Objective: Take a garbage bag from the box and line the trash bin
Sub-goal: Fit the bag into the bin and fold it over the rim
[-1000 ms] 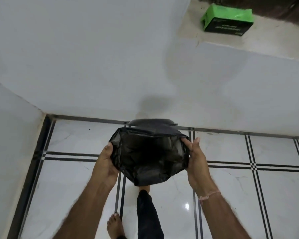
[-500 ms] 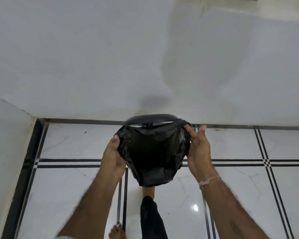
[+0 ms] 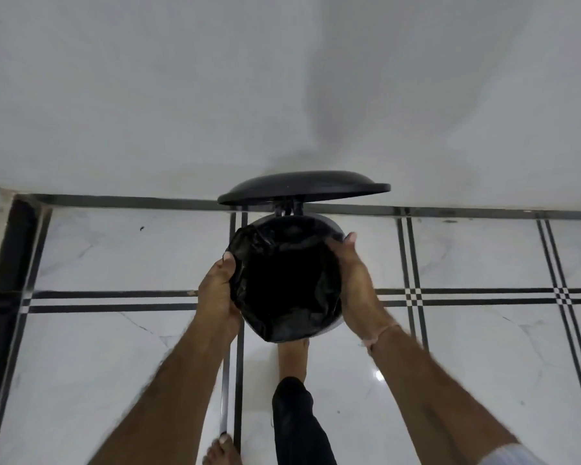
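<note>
Left hand (image 3: 220,290) grips the left edge of the garbage bag (image 3: 282,283), with the thumb hooked over the plastic and the fingers curled behind it. My right hand (image 3: 356,283) holds the opposite edge, thumb pointing up along the side and fingers closed on the plastic, so both are clamped on the bag. Between them the black bag is spread into a wide round mouth, and I look straight down into its dark inside.

It sits over the open top of the trash bin (image 3: 338,227), whose pale rim shows as a thin arc at the upper right and again at the lower right. On the left the plastic bulges outside the rim line and looks creased. I cannot tell from this view whether the bag's edge is folded over the rim anywhere.

The bin's black lid (image 3: 302,187) stands raised behind the opening, tipped back toward the white wall (image 3: 182,95), with its hinge bracket (image 3: 287,209) just below. One bare foot (image 3: 292,352) reaches to the near side of the bin, its toes hidden under the bag, and a black trouser leg (image 3: 299,424) covers the leg above it. The toes of the other foot (image 3: 219,451) show at the bottom edge. A thin thread band (image 3: 384,331) circles my right wrist. The bin stands on a white tiled floor (image 3: 114,364) crossed by black lines.
</note>
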Demonstrator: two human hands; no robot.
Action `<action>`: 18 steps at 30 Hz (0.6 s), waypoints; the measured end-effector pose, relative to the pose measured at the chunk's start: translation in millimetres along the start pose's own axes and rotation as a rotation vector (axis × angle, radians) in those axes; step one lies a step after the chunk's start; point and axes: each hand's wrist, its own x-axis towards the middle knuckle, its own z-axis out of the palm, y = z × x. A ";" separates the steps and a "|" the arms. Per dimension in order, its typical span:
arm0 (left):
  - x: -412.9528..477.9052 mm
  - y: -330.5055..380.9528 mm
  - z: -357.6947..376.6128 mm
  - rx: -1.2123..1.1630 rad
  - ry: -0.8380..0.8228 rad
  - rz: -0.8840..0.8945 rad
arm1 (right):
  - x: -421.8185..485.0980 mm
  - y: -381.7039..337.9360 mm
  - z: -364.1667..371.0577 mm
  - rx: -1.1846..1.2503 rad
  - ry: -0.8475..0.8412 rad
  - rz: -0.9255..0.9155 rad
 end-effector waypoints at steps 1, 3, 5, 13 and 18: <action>11.3 -4.5 -1.2 0.063 0.015 0.026 | 12.1 1.1 1.9 -0.067 0.028 0.003; 30.6 -16.9 -0.9 0.217 0.052 0.077 | 42.1 20.3 -2.5 -0.243 0.009 0.032; 45.1 -27.9 4.6 0.336 0.020 0.132 | 59.9 29.3 -1.6 -0.295 0.015 0.009; 83.4 -47.1 0.4 0.526 0.096 0.269 | 75.2 37.8 -10.4 -0.073 0.091 -0.009; 78.2 -43.7 -43.3 0.424 0.239 0.313 | 59.4 42.6 -34.4 -0.099 0.168 -0.163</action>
